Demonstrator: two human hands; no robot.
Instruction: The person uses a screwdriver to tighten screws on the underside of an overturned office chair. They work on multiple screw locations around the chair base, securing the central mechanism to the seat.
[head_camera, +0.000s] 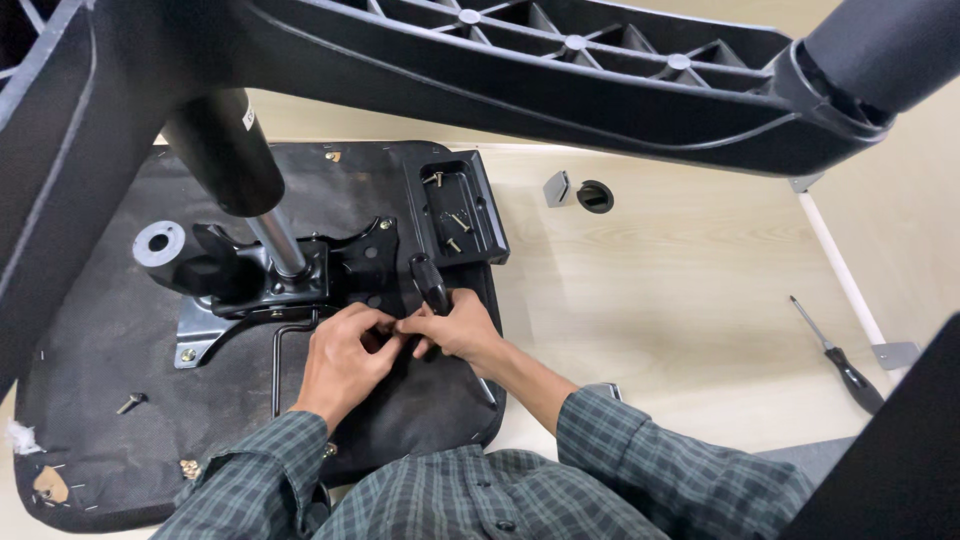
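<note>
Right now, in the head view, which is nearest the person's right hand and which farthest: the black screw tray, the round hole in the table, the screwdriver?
From the right hand:
1. Black screw tray, just above it.
2. Round hole, up and to the right.
3. Screwdriver, far right by the table edge.

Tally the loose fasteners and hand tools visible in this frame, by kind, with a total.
Screws in the black tray: 3
Loose bolt on the seat underside: 1
Screwdriver lying on the table: 1
Black-handled tool in the right hand: 1
Total: 6
</note>
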